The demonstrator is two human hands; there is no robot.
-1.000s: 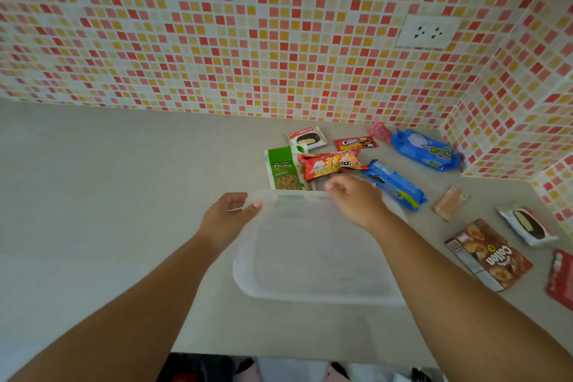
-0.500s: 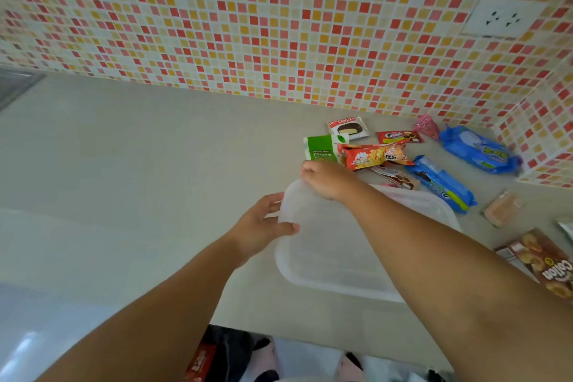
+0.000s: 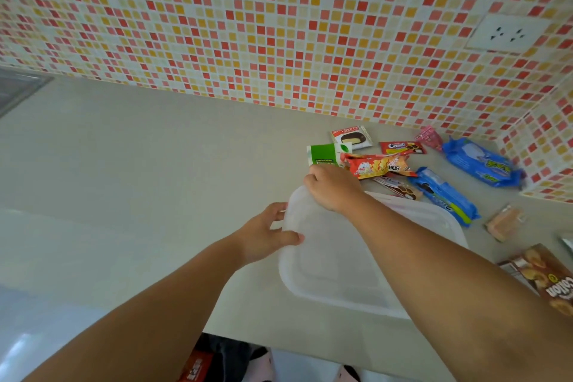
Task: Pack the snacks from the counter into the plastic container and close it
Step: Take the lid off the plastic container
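Observation:
A translucent plastic container stands on the grey counter, its lid tilted up off the left side. My left hand grips the lid's left edge, thumb on top. My right hand holds the lid's far left corner, its arm crossing over the container. Behind lie snacks: a green packet, a Choco Pie, an orange-red snack bag, a small red Oreo packet, a blue Oreo pack and a larger blue pack.
A brown Collon box, a pale pink wrapped piece and a pink sweet lie at the right. Mosaic tiled walls meet in the right corner, with a socket. The counter's front edge runs below the container.
The view has swung left, so the snacks sit further right in frame. Both hands have shifted to the lid's left end and raised it off the container.

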